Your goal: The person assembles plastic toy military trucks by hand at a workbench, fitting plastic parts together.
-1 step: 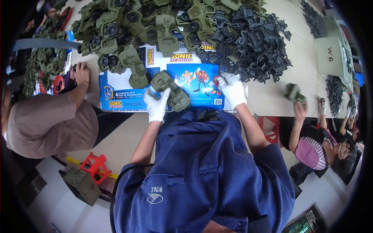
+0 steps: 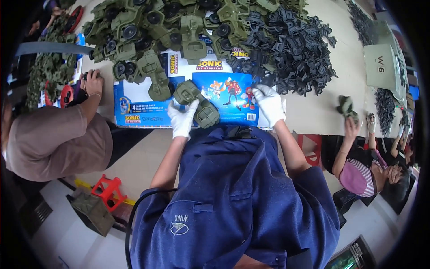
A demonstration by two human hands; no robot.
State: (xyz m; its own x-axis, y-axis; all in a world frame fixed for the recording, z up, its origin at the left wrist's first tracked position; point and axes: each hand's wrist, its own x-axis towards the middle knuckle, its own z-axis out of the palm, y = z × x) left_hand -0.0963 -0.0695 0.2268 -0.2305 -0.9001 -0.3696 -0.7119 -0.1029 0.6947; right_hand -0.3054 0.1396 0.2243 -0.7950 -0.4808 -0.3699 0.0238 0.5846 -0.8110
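My left hand (image 2: 182,120), in a white glove, holds an olive-green toy vehicle body (image 2: 207,114) by its left side, over a blue printed cardboard sheet (image 2: 152,117). My right hand (image 2: 270,106), also gloved in white, is over the sheet's right side with thumb and fingers drawn together. Whatever may be between those fingertips is too small to make out. Just beyond it lies a heap of small black plastic parts (image 2: 295,49). Past my left hand, more green vehicle bodies (image 2: 154,74) with black wheels are piled.
At left a person in a brown top (image 2: 53,139) works at the same table (image 2: 309,107). To the right another person's hand (image 2: 351,127) holds a green piece. A grey-green bin (image 2: 378,65) stands far right; a red stool (image 2: 107,192) and a crate (image 2: 92,210) are on the floor.
My left hand has shifted slightly on the vehicle body, and my right fingertips have moved a little to the right. The green piece held by the person at right has turned.
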